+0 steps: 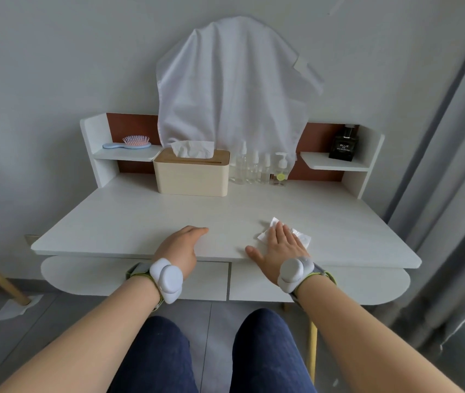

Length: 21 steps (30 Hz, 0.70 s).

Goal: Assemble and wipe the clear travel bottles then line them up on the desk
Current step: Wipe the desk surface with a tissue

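A single wide-angle view looks from the person's head, forward and steeply down. The white surface (169, 211) fills the middle, close below; its straight edges bow toward the frame's borders. The wall rises behind, and the person's knees and the floor (55, 307) lie at the bottom.

Four clear bottles (259, 167), one tissue box (191, 177), one hairbrush (132, 143), one wipe (299, 236).
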Tool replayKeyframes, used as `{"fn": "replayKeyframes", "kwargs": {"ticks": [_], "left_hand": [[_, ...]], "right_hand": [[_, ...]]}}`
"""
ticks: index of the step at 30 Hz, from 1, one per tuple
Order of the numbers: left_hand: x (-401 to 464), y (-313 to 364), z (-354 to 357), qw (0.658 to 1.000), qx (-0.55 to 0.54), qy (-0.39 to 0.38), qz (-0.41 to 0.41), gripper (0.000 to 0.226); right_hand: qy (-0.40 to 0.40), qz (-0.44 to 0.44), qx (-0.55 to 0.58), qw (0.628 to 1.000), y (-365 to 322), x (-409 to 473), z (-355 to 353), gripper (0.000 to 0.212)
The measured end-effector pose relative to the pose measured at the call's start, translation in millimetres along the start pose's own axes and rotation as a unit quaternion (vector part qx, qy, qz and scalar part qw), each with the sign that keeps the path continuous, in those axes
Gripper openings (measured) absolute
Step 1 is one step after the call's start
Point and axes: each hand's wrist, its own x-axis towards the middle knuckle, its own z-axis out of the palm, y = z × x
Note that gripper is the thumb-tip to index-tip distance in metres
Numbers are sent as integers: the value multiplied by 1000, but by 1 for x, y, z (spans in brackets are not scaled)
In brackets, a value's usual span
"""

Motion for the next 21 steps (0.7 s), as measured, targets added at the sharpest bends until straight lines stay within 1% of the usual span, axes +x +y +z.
{"fn": "replayKeyframes", "kwargs": {"ticks": [6, 9, 11, 12, 14, 15, 16, 18, 19, 21], "left_hand": [[0, 14, 9, 1000, -1, -7, 22, 64], [-1, 22, 9, 999, -10, 3, 39, 62], [-3, 27, 8, 998, -20, 16, 50, 58], [-3, 30, 7, 998, -21, 21, 57, 54], [-4, 35, 7, 997, -19, 25, 75, 46], [-5, 37, 7, 996, -17, 26, 84, 44], [-3, 42, 8, 995, -18, 28, 91, 42], [-1, 49, 11, 993, -13, 18, 113, 41], [0, 53, 14, 992, -9, 7, 124, 42], [3, 60, 21, 989, 5, -21, 147, 44]], "right_hand": [[-3, -50, -3, 999, -19, -10, 0, 89], [-14, -123, -3, 992, -20, -13, -3, 78], [-46, -171, 26, 984, -16, -13, -10, 69], [-74, -183, 70, 978, -12, -11, -15, 64], [-121, -153, 209, 958, 1, -8, -25, 55], [-108, -136, 253, 952, 9, -8, -28, 51], [-73, -120, 269, 953, 18, -5, -32, 48], [-4, -92, 243, 966, 31, -1, -36, 44], [7, -82, 224, 971, 35, 0, -37, 43], [-7, -67, 197, 978, 40, 0, -37, 41]]}}
